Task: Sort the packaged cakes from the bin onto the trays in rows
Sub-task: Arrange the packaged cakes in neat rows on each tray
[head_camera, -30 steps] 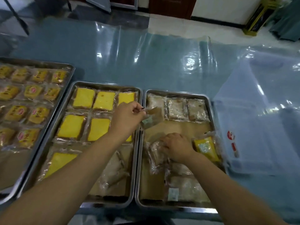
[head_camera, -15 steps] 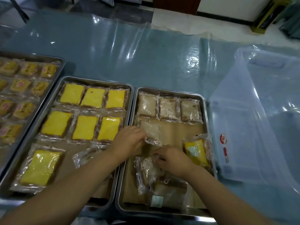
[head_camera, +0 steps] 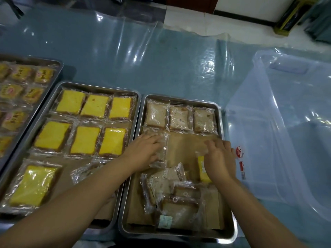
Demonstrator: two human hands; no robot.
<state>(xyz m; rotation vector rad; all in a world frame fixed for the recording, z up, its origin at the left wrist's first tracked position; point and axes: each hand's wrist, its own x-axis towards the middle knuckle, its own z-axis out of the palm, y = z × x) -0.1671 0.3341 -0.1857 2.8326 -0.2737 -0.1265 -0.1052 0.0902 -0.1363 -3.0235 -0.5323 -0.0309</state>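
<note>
1. Loose wrapped brown cakes (head_camera: 172,192) lie heaped at the near end of the right tray (head_camera: 222,133).
2. The left hand (head_camera: 143,153) presses flat on a brown cake (head_camera: 162,149) in the second row; grip open.
3. The right hand (head_camera: 221,158) covers a yellow cake (head_camera: 203,171); its grip cannot be told.
4. Beyond, three brown cakes (head_camera: 179,118) form the far row.
5. The clear bin (head_camera: 286,122) sits just right on the counter (head_camera: 125,59).

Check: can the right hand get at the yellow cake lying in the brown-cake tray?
Probably yes. The right hand already lies over the yellow cake, fingers spread on its wrapper, with nothing between them; whether it grips yet is unclear.
</note>
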